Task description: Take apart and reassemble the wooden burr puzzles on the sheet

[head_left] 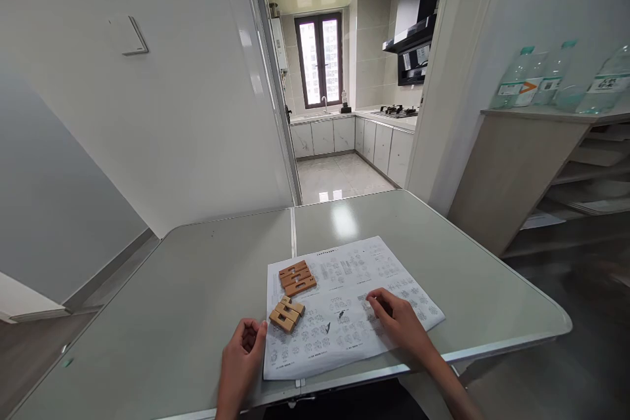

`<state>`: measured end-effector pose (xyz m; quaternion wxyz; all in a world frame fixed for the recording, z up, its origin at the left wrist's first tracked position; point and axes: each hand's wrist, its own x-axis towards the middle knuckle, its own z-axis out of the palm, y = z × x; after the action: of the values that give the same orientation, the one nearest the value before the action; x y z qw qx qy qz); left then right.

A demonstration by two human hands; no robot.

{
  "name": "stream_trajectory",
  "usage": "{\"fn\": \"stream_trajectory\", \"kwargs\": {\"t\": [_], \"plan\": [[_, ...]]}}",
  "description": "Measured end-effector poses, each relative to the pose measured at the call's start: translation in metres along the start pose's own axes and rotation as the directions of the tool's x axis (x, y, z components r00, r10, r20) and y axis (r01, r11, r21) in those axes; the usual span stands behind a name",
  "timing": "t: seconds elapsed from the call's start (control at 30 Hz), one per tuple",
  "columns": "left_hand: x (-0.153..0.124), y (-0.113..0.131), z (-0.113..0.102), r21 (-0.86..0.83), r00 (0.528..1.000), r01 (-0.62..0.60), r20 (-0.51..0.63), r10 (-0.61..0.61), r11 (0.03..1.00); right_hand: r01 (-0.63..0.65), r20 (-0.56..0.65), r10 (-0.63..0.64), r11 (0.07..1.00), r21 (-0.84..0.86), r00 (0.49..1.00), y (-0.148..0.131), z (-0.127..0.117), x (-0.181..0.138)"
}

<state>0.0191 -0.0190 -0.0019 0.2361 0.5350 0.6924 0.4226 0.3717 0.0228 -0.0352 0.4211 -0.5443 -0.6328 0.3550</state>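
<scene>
A printed instruction sheet (344,348) lies on the table, covered in small line diagrams. On its left part rests a group of reddish-brown notched wooden puzzle pieces (296,277), laid side by side. Just nearer to me sits a cluster of lighter wooden puzzle pieces (287,314), fitted close together. My left hand (242,351) is loosely curled beside the sheet's left edge, its thumb close to that edge; nothing shows in it. Over the right part of the sheet, my right hand (396,321) has its fingers bent and drawn together, with no object visible in them.
The pale green table (147,315) has a metal rim and a centre seam. To the right, a wooden shelf unit (531,164) bears several plastic bottles (551,79). Beyond the table a doorway leads to a kitchen with white cabinets (322,138).
</scene>
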Motion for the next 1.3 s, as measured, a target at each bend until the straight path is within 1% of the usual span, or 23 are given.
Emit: {"fn": "stream_trajectory", "kwargs": {"t": [0.4, 0.6, 0.83, 1.3], "plan": [[-0.0015, 0.0033, -0.0007, 0.007, 1.000, 0.002, 0.000, -0.002, 1.000, -0.003, 0.019, 0.003, 1.000, 0.010, 1.000, 0.0001, -0.0005, -0.0005], [-0.0014, 0.0030, 0.0000, -0.019, 1.000, 0.000, -0.003, 0.000, 1.000, -0.024, 0.029, 0.024, 1.000, -0.005, 0.999, 0.0000, -0.0009, -0.0013], [-0.0014, 0.0040, -0.0004, -0.025, 1.000, 0.004, -0.004, -0.004, 1.000, -0.013, 0.030, 0.013, 1.000, 0.005, 0.999, 0.0020, -0.0003, -0.0002], [0.0006, -0.0013, 0.0007, -0.008, 1.000, 0.007, 0.003, -0.007, 1.000, -0.008, 0.029, 0.009, 1.000, -0.018, 1.000, 0.0079, 0.0023, 0.0008]]}}
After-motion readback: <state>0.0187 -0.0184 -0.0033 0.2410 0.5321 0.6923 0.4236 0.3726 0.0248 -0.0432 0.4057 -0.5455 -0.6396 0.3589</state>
